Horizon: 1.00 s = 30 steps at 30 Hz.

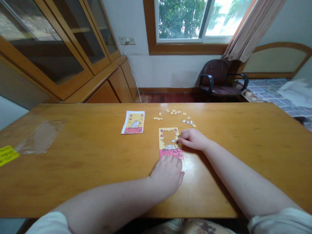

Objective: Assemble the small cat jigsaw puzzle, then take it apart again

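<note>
A partly filled jigsaw puzzle (171, 154) lies on the table, its lower part pink, its border yellow and a gap in its middle. My right hand (193, 139) reaches over its right edge, thumb and fingers pinched on a small white puzzle piece (173, 141) at the side of the gap. My left hand (168, 174) rests at the puzzle's bottom edge with fingers curled under; the fingertips are hidden, so what they hold, if anything, does not show. Beyond the puzzle, several loose yellow and white pieces (174, 112) are scattered in an arc.
A picture card (134, 123) showing a white animal on yellow and pink lies left of the puzzle. Clear plastic wrap (40, 137) and a yellow label (8, 155) are at the left of the wooden table (97, 156). A chair (216, 78) stands past its far edge.
</note>
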{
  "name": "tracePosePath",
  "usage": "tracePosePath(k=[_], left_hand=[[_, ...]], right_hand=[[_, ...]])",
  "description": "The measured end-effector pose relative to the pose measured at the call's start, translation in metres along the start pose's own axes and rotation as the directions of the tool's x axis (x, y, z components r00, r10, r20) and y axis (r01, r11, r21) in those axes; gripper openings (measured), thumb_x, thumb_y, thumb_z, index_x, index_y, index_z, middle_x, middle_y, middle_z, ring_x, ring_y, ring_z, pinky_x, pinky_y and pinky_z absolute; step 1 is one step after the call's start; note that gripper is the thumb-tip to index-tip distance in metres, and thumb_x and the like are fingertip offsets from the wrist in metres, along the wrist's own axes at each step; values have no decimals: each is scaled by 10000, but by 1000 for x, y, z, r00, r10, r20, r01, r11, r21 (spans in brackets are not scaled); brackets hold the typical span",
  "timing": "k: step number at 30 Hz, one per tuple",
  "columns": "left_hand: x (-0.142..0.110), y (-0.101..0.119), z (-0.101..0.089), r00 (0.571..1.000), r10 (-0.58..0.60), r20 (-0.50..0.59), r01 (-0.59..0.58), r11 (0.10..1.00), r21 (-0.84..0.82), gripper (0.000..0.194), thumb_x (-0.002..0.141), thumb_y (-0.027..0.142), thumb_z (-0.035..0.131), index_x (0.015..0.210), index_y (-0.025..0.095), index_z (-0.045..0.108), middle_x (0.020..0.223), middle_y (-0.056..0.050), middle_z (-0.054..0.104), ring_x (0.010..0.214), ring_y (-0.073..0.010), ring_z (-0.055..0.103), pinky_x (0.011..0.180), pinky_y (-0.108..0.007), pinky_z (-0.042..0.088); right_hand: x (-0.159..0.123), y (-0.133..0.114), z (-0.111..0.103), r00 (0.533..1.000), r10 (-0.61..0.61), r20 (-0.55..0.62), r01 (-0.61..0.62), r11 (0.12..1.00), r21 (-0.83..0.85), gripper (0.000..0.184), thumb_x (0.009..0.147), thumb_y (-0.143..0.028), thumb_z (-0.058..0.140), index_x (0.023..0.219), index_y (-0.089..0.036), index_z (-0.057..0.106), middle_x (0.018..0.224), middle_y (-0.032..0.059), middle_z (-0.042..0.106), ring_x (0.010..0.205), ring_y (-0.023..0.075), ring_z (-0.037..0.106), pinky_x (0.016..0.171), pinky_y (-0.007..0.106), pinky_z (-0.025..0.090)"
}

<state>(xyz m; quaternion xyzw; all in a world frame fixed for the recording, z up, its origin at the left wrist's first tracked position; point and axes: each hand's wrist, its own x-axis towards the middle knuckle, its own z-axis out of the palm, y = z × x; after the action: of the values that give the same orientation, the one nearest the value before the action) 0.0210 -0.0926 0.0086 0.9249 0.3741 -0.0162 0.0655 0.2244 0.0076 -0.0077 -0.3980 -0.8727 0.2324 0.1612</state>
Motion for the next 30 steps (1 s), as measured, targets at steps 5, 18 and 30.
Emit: tracePosePath(k=[5, 18, 30], left_hand=[[0, 0, 0, 1000, -2, -2, 2, 1000, 4, 303, 895, 376, 494, 1034, 130, 604, 941, -106, 630, 893, -257, 555, 790, -403, 435], [0, 1, -1, 1000, -2, -1, 2, 1000, -2, 314, 898, 374, 487, 1047, 126, 610, 952, -108, 636, 894, -266, 559, 791, -416, 437], [0, -1, 1, 1000, -2, -1, 2, 1000, -5, 319, 898, 381, 490, 1059, 133, 610, 955, -112, 631, 907, -260, 561, 798, -407, 436]], right_hand=[[0, 0, 1, 1000, 2, -11, -2, 1000, 16, 368, 923, -343, 472, 731, -183, 742, 654, 32, 590, 614, 125, 534, 623, 245, 395], [1, -6, -1, 999, -34, 8, 34, 999, 29, 326, 921, -316, 464, 843, -197, 757, 750, 45, 638, 680, 132, 580, 656, 251, 429], [2, -6, 2, 999, 32, 4, -33, 998, 58, 349, 932, -333, 458, 813, -201, 758, 738, 42, 650, 672, 136, 577, 672, 255, 428]])
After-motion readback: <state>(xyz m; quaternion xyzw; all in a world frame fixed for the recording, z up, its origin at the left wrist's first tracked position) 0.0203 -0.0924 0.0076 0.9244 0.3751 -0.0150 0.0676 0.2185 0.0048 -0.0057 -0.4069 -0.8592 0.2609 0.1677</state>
